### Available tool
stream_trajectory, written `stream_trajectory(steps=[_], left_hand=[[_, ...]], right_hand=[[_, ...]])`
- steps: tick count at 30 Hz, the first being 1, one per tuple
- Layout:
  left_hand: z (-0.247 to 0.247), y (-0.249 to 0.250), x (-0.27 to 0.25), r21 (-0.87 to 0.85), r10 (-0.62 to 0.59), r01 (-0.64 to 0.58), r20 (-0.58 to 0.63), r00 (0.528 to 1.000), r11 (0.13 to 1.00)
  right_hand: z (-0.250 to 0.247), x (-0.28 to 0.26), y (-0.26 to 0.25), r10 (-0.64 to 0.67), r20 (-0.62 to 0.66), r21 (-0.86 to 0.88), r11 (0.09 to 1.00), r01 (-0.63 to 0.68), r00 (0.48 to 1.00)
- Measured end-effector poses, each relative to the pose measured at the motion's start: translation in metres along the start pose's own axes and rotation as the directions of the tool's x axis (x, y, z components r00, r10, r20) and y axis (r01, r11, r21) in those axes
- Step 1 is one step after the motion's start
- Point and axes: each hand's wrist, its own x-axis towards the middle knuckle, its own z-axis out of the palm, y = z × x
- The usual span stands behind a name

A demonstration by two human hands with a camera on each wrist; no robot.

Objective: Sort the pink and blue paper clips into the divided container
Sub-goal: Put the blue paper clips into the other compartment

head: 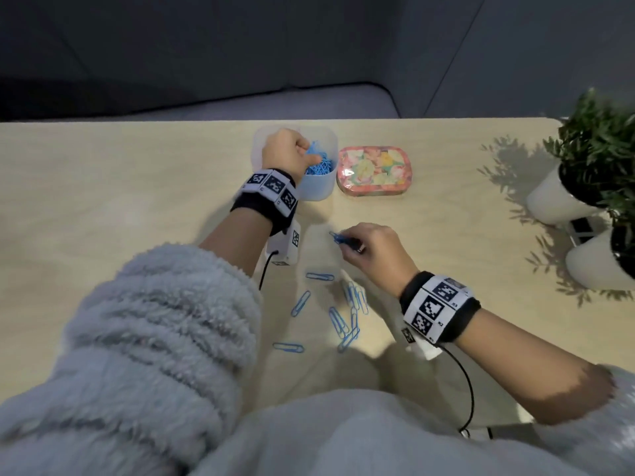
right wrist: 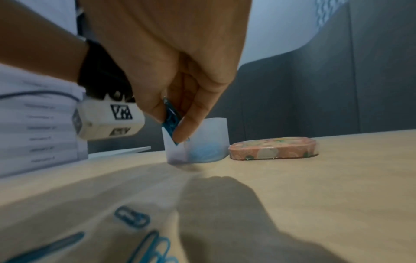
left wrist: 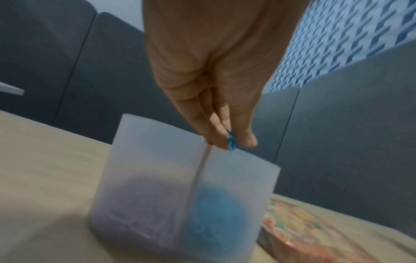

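The translucent divided container (head: 319, 192) (left wrist: 146, 160) (right wrist: 217, 128) stands at the table's far middle. A heap of blue clips (head: 320, 163) (left wrist: 211, 210) fills its right compartment, and a dim pinkish mass (left wrist: 139, 195) shows through the left one. My left hand (head: 307, 150) (left wrist: 235, 143) hovers over the rim and pinches a blue clip (left wrist: 231, 139) above the divider. Nearer to me, my right hand (head: 343, 240) (right wrist: 174, 124) pinches blue clips (head: 336, 236) (right wrist: 171, 115) above the table. Several loose blue clips (head: 347, 314) (right wrist: 133, 218) lie below it.
A floral tin (head: 372, 170) (left wrist: 315, 234) (right wrist: 273, 148) sits just right of the container. Two white potted plants (head: 584, 173) stand at the right edge. A grey sofa (head: 240, 104) lies beyond the far table edge. A black cable (head: 469, 389) trails from my right wrist.
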Motion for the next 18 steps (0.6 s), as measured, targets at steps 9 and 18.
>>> stream_trajectory(steps=[9, 18], left_hand=[[-0.021, -0.014, -0.028, -0.206, 0.067, -0.064, 0.006, 0.998, 0.976], [-0.040, -0.094, -0.143, 0.082, 0.076, -0.109, 0.339, 0.938, 0.991]], right_hand=[[-0.036, 0.098, -0.012, 0.115, -0.218, 0.209, 0.975, -0.068, 0.969], [-0.015, 0.159, -0.018, 0.216, -0.120, 0.180, 0.965, -0.192, 0.969]])
